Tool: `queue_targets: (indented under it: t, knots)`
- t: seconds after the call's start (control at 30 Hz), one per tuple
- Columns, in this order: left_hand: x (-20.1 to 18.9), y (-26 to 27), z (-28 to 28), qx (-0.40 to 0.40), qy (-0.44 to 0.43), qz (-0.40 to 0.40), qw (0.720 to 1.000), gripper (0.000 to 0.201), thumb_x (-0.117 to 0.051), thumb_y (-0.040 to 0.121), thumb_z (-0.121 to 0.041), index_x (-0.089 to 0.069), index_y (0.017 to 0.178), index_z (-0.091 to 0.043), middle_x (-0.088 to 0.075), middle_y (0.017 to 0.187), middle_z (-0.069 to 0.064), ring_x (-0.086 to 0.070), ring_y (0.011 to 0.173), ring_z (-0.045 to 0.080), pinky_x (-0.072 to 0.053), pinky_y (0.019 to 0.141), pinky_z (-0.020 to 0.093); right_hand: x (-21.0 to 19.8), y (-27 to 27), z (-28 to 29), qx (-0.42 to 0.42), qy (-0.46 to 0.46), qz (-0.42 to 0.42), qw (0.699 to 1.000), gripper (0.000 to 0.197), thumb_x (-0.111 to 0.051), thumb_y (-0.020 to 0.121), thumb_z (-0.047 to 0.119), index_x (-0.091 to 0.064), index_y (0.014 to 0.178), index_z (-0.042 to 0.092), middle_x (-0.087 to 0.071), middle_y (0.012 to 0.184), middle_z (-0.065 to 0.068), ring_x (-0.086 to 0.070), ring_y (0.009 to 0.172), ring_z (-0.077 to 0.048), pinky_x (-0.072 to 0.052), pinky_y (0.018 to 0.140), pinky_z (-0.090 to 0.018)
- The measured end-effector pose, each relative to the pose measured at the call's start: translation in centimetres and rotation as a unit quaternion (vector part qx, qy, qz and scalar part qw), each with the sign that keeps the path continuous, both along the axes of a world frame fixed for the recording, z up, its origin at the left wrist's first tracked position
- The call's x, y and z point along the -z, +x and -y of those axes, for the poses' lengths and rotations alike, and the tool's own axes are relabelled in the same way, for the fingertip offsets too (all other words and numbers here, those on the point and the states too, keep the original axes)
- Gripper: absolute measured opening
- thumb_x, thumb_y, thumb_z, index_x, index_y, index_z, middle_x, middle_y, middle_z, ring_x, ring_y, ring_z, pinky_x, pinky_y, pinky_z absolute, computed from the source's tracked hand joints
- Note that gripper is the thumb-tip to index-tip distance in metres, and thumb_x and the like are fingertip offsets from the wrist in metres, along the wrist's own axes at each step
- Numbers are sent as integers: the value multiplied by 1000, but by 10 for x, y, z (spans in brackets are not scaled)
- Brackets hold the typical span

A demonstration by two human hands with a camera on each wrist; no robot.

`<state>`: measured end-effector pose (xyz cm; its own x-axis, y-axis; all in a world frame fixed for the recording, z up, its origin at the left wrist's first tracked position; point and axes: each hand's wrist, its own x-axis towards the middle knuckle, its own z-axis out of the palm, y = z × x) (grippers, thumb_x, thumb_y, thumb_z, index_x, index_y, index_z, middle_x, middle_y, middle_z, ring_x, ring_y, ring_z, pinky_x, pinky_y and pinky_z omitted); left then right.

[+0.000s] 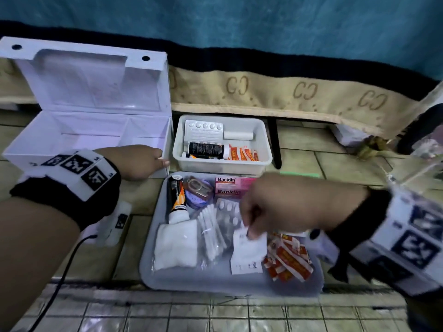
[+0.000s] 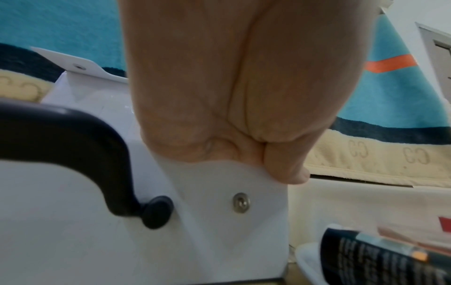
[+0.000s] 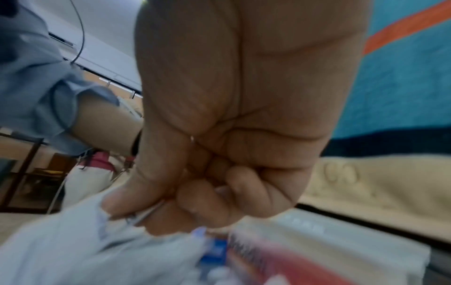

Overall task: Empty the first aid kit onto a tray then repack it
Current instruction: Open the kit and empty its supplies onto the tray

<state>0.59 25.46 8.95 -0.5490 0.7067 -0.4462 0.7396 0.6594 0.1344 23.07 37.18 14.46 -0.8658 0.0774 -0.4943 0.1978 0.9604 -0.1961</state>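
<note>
The white first aid kit (image 1: 91, 137) stands open at the left with its lid up and nothing visible inside. My left hand (image 1: 153, 161) grips its front right corner; in the left wrist view the fingers (image 2: 285, 167) curl over the kit's wall (image 2: 219, 221) above a metal snap. On the grey tray (image 1: 215, 281) lie a tube (image 1: 177, 200), a Bacidin box (image 1: 230, 186), gauze (image 1: 175, 245), cotton swabs (image 1: 212, 233), blister packs (image 1: 227, 209) and orange sachets (image 1: 290, 259). Just above the tray, my right hand (image 1: 250, 227) pinches white sachets (image 1: 249, 255) by their upper edge, thumb against fingers (image 3: 200, 208).
A white bin (image 1: 223, 166) behind the tray holds a blister pack, a white roll, a dark bottle and orange sachets. A beige blanket edge (image 1: 287, 92) hangs over the tiled floor behind, with a dark leg (image 1: 274, 144) beside the bin. A black cable (image 1: 62, 271) trails from my left wrist.
</note>
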Motion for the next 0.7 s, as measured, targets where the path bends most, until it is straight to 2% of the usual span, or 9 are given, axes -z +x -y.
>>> queue_targets:
  t: [0.1, 0.2, 0.27, 0.33, 0.4, 0.5, 0.57, 0.63, 0.7]
  knots:
    - [0, 0, 1, -4, 2, -4, 1000, 39, -29, 100, -36, -30, 65, -19, -39, 70, 1, -42, 80, 23, -30, 73, 30, 25, 2, 17, -22, 48, 15, 998, 20, -73, 75, 38, -65, 81, 20, -53, 69, 7, -51, 69, -17, -42, 60, -28]
    - [0, 1, 2, -8, 3, -1, 1000, 38, -29, 100, -38, -31, 66, -20, -40, 71, -1, -43, 82, 23, -32, 76, 30, 24, -3, 18, -12, 129, -14, 992, 26, -65, 80, 47, -54, 79, 24, -40, 65, 7, -45, 69, -18, -38, 59, -28]
    - [0, 1, 2, -12, 2, 1, 1000, 38, -29, 100, -39, -31, 66, -21, -39, 71, -2, -43, 83, 23, -34, 79, 32, 15, -14, 2, 29, 160, -57, 985, 32, -55, 86, 51, -57, 83, 19, -48, 72, 4, -50, 72, -20, -38, 62, -27]
    - [-2, 2, 2, -14, 0, 1, 1000, 38, -28, 100, -38, -30, 66, -21, -38, 72, -2, -42, 84, 23, -35, 81, 33, 7, -31, -27, 88, 188, -103, 973, 31, -51, 91, 44, -62, 92, 15, -60, 88, -4, -58, 81, -26, -38, 63, -27]
    - [-4, 3, 2, -17, -2, 2, 1000, 38, -28, 100, -38, -30, 66, -22, -38, 74, 0, -41, 84, 22, -33, 80, 32, 5, -51, -56, 124, 222, -127, 959, 25, -51, 93, 31, -63, 101, 12, -64, 99, -8, -61, 87, -28, -42, 64, -27]
    - [-7, 5, 2, -19, -7, 4, 1000, 37, -28, 100, -38, -30, 67, -21, -41, 83, 4, -41, 85, 21, -36, 84, 33, 22, -83, -84, 110, 245, -78, 960, 27, -50, 93, 22, -61, 114, 9, -64, 111, -10, -62, 95, -28, -49, 72, -31]
    - [-7, 4, 2, -19, -12, 1, 1000, 38, -28, 100, -38, -29, 67, -22, -42, 87, 5, -41, 86, 21, -37, 89, 34, 38, -102, -88, 84, 239, -40, 966, 30, -48, 94, 20, -61, 117, 7, -65, 114, -11, -63, 100, -27, -50, 76, -30]
    - [-6, 3, 2, -19, -18, -4, 1000, 37, -28, 100, -39, -31, 69, -20, -41, 89, 5, -40, 87, 21, -37, 91, 36, 50, -114, -87, 59, 231, -9, 971, 29, -47, 94, 20, -63, 112, 5, -66, 110, -11, -61, 91, -26, -47, 74, -30]
    - [-6, 3, 2, -20, -21, -9, 1000, 32, -27, 100, -40, -34, 78, -18, -40, 92, 5, -39, 88, 20, -37, 93, 36, 55, -120, -88, 71, 225, -21, 971, 16, -53, 91, 21, -62, 93, 8, -64, 92, -9, -54, 74, -24, -42, 65, -27]
